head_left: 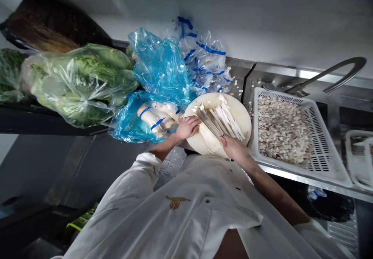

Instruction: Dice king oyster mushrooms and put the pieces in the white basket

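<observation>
Remote watch through the head camera; I am taking the round cutting board [241, 111] as clock centre, twelve toward the wall.

Nine to ten o'clock, far out: bagged greens [84, 84] are lying untouched by either hand. Nine o'clock, nearer: wrapped mushrooms [159, 121] (king oyster, by the look) are sitting whole in an open blue bag [124, 125]. Ten to eleven: a second blue bag [163, 64] is standing crumpled. Toward twelve: clear wrappers [208, 51] with blue tape are heaping up against the wall, seemingly emptied.

On the board's nine o'clock edge, my operator's left hand [189, 127] is resting with fingers together and half curled; I cannot tell whether it is pressing the mushroom or merely steadying the blade's far end. A large pale piece [210, 139] is lying at seven. The knife [208, 123] is slanting across the middle, its handle end at five, where the right hand [233, 147] is closing firmly round it. Long slices [230, 121] are fanning from one to four.

Three o'clock: diced pieces [281, 130] are filling most of a white basket [323, 150].

Progress, my estimate: most is looking diced; the board's slices and large piece, plus the wrapped ones, are remaining.
</observation>
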Demonstrator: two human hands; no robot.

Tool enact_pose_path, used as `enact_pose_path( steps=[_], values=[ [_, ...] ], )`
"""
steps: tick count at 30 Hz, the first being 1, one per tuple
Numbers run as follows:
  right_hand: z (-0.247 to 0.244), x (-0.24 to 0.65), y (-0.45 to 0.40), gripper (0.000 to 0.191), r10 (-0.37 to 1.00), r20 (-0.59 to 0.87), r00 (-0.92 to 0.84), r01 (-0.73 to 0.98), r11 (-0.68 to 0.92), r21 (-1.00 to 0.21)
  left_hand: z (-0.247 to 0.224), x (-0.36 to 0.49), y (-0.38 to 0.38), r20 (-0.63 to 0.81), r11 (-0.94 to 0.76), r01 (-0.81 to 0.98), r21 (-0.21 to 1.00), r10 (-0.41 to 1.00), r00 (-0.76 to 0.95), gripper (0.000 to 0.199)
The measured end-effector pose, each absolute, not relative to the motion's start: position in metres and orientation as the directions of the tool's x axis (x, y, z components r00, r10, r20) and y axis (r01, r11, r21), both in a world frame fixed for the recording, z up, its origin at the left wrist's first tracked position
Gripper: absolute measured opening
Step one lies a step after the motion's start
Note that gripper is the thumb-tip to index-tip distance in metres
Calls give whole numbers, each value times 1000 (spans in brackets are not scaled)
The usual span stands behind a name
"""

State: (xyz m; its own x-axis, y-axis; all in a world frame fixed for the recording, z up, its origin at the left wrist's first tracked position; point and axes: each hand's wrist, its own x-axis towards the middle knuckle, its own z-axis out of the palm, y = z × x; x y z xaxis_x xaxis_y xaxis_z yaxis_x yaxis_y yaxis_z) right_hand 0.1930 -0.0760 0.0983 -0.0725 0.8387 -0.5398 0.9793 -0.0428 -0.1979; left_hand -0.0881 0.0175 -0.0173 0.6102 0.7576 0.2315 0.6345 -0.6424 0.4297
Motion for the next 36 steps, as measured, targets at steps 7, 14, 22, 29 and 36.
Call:
enact_pose_path(
  steps=[7, 14, 22, 29, 36],
  values=[
    [88, 172, -59, 47, 794, -602, -81, 974, -65, -216, -29, -88, 18, 247, -607, 618, 499, 784, 570, 37],
    [76, 195, -83, 47, 776, -623, -93, 960, -97, -264, -34, -88, 17, 259, -601, 616, 510, 790, 556, 36],
    [101, 193, -80, 48, 816, -574, -69, 971, -78, -228, -42, -87, 14, 284, -590, 617, 521, 801, 527, 34],
    [97, 168, -67, 44, 771, -634, -66, 972, -93, -214, -50, -87, 17, 291, -593, 602, 535, 798, 528, 36],
    [90, 194, -97, 46, 737, -674, -49, 971, -122, -205, -49, -83, 15, 320, -591, 609, 529, 803, 503, 33]
  ],
)
